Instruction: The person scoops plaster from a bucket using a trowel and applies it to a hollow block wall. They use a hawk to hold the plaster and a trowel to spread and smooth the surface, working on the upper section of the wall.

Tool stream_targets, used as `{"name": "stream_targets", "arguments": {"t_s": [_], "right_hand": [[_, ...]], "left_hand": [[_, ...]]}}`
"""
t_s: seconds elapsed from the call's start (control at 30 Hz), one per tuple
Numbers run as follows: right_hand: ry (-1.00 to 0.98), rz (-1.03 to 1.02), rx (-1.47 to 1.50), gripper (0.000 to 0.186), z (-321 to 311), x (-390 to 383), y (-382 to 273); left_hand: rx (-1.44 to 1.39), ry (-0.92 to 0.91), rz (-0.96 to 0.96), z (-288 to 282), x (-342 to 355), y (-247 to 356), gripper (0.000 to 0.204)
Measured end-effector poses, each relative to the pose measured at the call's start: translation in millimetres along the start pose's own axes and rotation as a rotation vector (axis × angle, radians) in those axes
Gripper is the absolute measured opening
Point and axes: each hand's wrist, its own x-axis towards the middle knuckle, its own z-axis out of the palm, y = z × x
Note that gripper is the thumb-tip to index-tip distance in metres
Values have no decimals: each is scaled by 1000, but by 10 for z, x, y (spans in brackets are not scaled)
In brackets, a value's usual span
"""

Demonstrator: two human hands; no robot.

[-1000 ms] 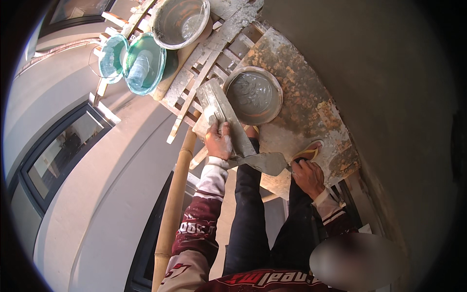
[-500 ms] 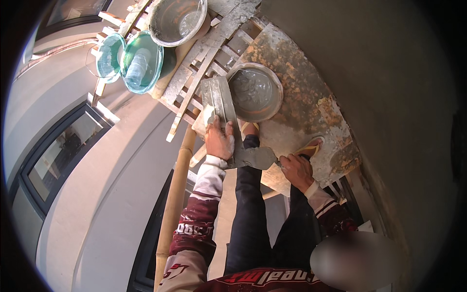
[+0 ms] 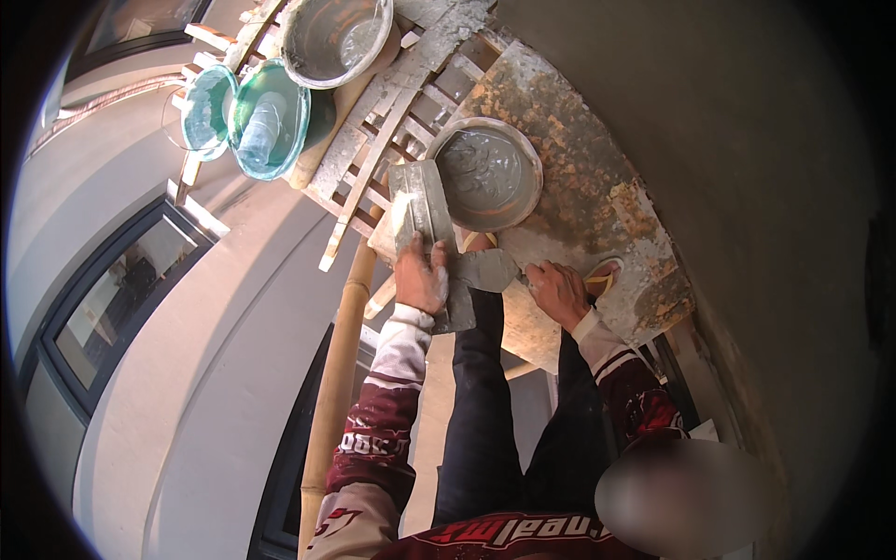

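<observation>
My left hand (image 3: 419, 278) is closed around a long rectangular plastering trowel (image 3: 425, 198), its flat plate smeared with grey mortar. The far end of that plate is beside a round bucket (image 3: 533, 207) of wet grey mortar (image 3: 483, 168). Fingers of my right hand (image 3: 562, 297) wrap the handle of a small pointed trowel (image 3: 492, 270). Its grey-coated blade lies across to the long trowel's edge, close to my left fingers. Whether the two tools touch is hard to make out.
I stand in sandals on a stained board (image 3: 597, 159) beside wooden slats (image 3: 378, 140). Two green buckets (image 3: 306, 140) and a larger mortar tub (image 3: 297, 67) stand at the upper left. A bamboo pole (image 3: 338, 373) rises left of my legs. A grey wall (image 3: 747, 187) curves along the right.
My right hand and the pointed trowel have moved up and slightly left, from the long trowel's near end toward its middle. The long trowel has shifted slightly downward.
</observation>
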Motion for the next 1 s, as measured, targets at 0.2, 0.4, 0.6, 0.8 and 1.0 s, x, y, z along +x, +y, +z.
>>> {"name": "stream_targets", "arguments": {"t_s": [0.2, 0.4, 0.6, 0.8, 1.0], "right_hand": [[-68, -8, 15, 12, 80, 141, 86], [-153, 186, 75, 16, 168, 271, 141], [-157, 340, 119, 19, 248, 467, 305], [-233, 441, 136, 38, 101, 805, 416], [-182, 417, 45, 38, -60, 916, 400]], "left_hand": [[26, -12, -23, -86, 0, -44, 55], [-46, -150, -109, -215, -13, 31, 47], [-158, -192, -125, -191, -204, 24, 40], [-262, -211, -80, -162, -283, -98, 40], [-101, -215, -48, -10, -466, -158, 52]]}}
